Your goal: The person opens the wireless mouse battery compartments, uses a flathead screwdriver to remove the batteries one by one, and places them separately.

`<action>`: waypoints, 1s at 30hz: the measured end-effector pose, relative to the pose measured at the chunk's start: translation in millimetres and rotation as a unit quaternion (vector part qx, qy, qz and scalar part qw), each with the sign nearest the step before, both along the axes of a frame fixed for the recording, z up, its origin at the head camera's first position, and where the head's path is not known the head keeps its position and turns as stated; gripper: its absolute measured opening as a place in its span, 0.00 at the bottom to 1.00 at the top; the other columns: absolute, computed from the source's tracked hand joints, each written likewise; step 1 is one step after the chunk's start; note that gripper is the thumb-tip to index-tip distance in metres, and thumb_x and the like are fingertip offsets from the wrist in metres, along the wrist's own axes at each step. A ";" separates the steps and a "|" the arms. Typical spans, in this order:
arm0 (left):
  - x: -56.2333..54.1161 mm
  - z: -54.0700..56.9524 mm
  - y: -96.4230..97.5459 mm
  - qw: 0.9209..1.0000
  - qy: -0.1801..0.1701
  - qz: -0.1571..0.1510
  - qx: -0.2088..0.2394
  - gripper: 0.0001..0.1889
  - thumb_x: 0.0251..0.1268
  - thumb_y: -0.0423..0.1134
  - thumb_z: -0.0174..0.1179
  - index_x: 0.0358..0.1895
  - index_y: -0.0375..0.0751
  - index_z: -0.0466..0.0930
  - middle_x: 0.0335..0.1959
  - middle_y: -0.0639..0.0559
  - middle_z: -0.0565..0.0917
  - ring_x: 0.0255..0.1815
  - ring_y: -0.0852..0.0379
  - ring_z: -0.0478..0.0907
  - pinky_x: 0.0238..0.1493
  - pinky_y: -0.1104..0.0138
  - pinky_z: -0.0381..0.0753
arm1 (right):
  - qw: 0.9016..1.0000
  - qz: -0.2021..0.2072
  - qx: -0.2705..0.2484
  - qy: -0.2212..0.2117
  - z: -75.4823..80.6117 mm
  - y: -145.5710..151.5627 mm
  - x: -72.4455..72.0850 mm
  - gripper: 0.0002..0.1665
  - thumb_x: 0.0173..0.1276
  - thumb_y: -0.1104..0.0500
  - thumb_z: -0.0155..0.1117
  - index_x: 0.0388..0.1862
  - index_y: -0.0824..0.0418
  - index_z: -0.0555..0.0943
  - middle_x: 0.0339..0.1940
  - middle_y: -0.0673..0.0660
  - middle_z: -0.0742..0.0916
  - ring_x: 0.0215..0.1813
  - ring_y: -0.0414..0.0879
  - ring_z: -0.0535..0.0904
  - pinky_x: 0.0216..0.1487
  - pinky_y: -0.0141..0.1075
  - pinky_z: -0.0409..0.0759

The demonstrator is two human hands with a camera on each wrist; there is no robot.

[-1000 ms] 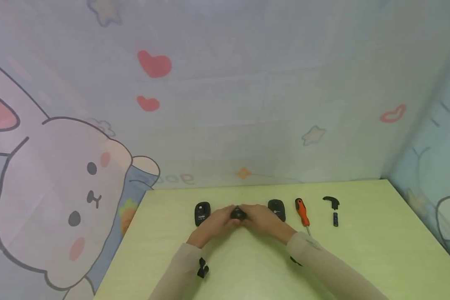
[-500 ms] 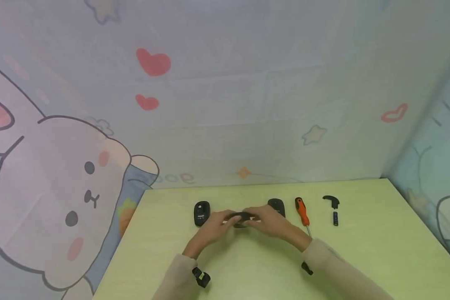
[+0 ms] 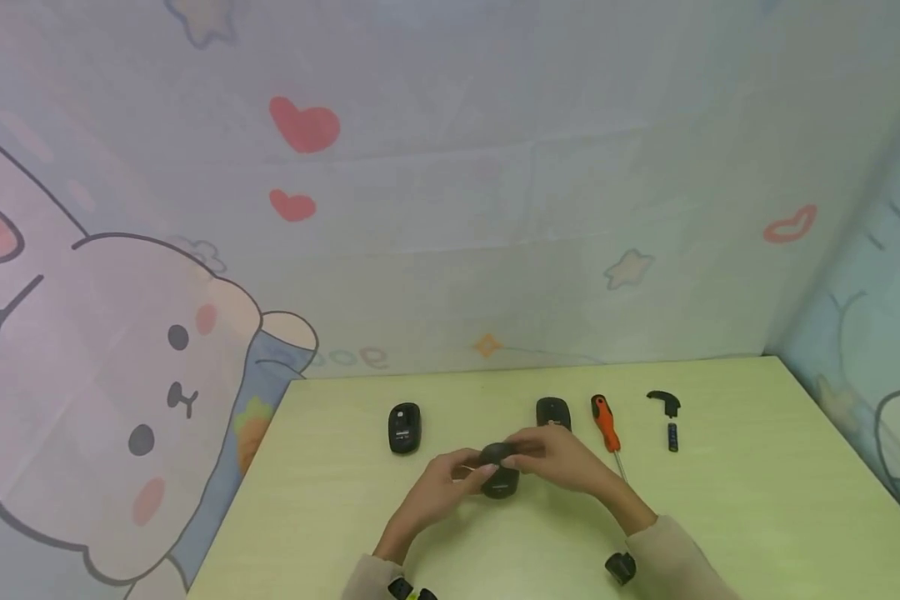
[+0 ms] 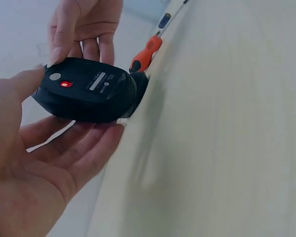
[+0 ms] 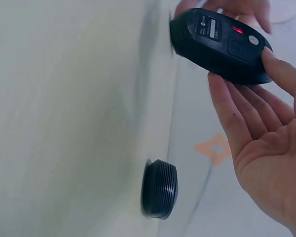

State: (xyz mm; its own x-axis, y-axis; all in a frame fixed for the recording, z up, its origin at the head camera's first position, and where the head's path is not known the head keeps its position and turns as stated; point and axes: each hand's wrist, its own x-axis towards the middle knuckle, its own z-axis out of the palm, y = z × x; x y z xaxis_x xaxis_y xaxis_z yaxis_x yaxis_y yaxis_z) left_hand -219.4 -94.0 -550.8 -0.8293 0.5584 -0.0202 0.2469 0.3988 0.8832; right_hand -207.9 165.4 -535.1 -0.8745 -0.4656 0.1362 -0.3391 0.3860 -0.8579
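Between both hands I hold a black computer mouse point(image 3: 500, 484) above the table, tilted so its underside faces me. A red light glows on that underside beside a pale round spot and a printed label, as the left wrist view shows. My left hand point(image 3: 433, 493) pinches one side, thumb on the underside and fingers behind. My right hand point(image 3: 566, 461) grips the opposite side the same way. Another black mouse point(image 3: 404, 427) lies on the table to the left. A third mouse point(image 3: 552, 410) lies behind my right hand, partly covered by it.
To the right lies an orange-and-black screwdriver point(image 3: 604, 423), its shaft toward me. Farther right are a black hook-shaped piece point(image 3: 664, 402) and a small dark blue battery point(image 3: 672, 437). The pale table point(image 3: 750, 483) meets a printed cloth wall point(image 3: 450, 267) at the back.
Both hands have drawn the mouse toward me and slightly right. It has been turned so its labelled underside shows. The things lying on the table stay put.
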 end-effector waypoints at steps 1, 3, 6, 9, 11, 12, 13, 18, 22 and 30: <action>1.7 -0.9 0.1 1.000 -0.004 0.002 0.007 0.22 0.78 0.59 0.58 0.63 0.50 0.83 0.60 0.51 0.88 0.59 0.49 0.87 0.67 0.44 0.83 | 1.000 -0.003 -0.012 -0.012 -0.4 0.3 2.1 0.21 0.76 0.49 0.68 0.60 0.59 0.86 0.55 0.61 0.92 0.53 0.51 0.92 0.49 0.40 0.93; 4.7 -1.7 0.4 1.000 -0.017 0.006 0.025 0.20 0.76 0.56 0.62 0.62 0.50 0.85 0.59 0.51 0.89 0.59 0.49 0.87 0.67 0.43 0.82 | 0.999 -0.010 -0.034 -0.039 -1.1 0.1 5.7 0.21 0.76 0.50 0.68 0.60 0.61 0.85 0.55 0.63 0.91 0.51 0.50 0.92 0.45 0.41 0.94; 10.0 -1.5 1.1 0.997 -0.052 0.008 0.059 0.19 0.73 0.52 0.66 0.61 0.49 0.85 0.57 0.49 0.90 0.58 0.49 0.88 0.65 0.47 0.84 | 0.996 -0.026 -0.055 -0.066 -1.4 -1.2 10.1 0.20 0.76 0.50 0.69 0.59 0.61 0.86 0.54 0.63 0.92 0.51 0.50 0.92 0.44 0.43 0.94; 14.6 -2.0 3.0 0.993 -0.083 0.014 0.083 0.20 0.70 0.49 0.70 0.61 0.46 0.85 0.54 0.47 0.90 0.55 0.51 0.89 0.60 0.56 0.88 | 0.993 -0.042 -0.069 -0.081 -1.1 -2.4 14.3 0.20 0.75 0.50 0.70 0.57 0.63 0.86 0.53 0.64 0.92 0.50 0.51 0.92 0.44 0.45 0.94; 17.1 -3.0 4.3 0.991 -0.096 0.018 0.091 0.21 0.68 0.48 0.72 0.60 0.45 0.85 0.53 0.46 0.91 0.54 0.52 0.89 0.56 0.61 0.89 | 0.992 -0.051 -0.076 -0.089 -1.7 -2.9 17.3 0.21 0.75 0.50 0.70 0.56 0.64 0.86 0.53 0.64 0.92 0.50 0.52 0.92 0.44 0.46 0.94; 18.1 -3.6 5.0 0.990 -0.098 0.020 0.096 0.22 0.67 0.47 0.73 0.60 0.43 0.85 0.52 0.45 0.91 0.53 0.51 0.89 0.55 0.62 0.90 | 0.991 -0.054 -0.078 -0.092 -2.4 -2.9 18.6 0.21 0.75 0.50 0.70 0.56 0.64 0.86 0.52 0.65 0.92 0.50 0.52 0.92 0.44 0.46 0.94; 19.2 -4.3 5.6 0.990 -0.101 0.021 0.099 0.22 0.67 0.46 0.73 0.60 0.43 0.85 0.52 0.45 0.91 0.53 0.51 0.89 0.54 0.64 0.90 | 0.991 -0.057 -0.080 -0.095 -2.9 -2.9 20.0 0.21 0.75 0.50 0.70 0.56 0.65 0.86 0.52 0.65 0.92 0.50 0.53 0.92 0.44 0.46 0.94; 23.8 -7.7 7.2 0.987 -0.114 0.020 0.113 0.23 0.67 0.44 0.73 0.62 0.42 0.84 0.53 0.42 0.91 0.54 0.49 0.90 0.54 0.63 0.90 | 0.990 -0.062 -0.083 -0.099 -3.8 -1.6 25.3 0.21 0.76 0.51 0.68 0.56 0.67 0.85 0.51 0.66 0.92 0.48 0.53 0.93 0.43 0.45 0.94; 26.8 -10.2 8.0 0.982 -0.133 0.014 0.132 0.23 0.68 0.41 0.72 0.63 0.39 0.83 0.54 0.38 0.91 0.53 0.49 0.90 0.52 0.64 0.92 | 0.988 -0.062 -0.089 -0.107 -1.9 -0.2 27.7 0.22 0.76 0.51 0.69 0.56 0.69 0.85 0.52 0.68 0.91 0.48 0.54 0.93 0.42 0.46 0.94; 34.0 -8.6 13.8 0.972 -0.164 0.018 0.166 0.23 0.69 0.37 0.70 0.64 0.30 0.81 0.52 0.34 0.90 0.48 0.52 0.92 0.46 0.66 0.93 | 0.986 -0.070 -0.095 -0.120 -1.1 2.4 33.6 0.24 0.76 0.51 0.68 0.56 0.71 0.85 0.50 0.68 0.92 0.43 0.51 0.93 0.41 0.47 0.94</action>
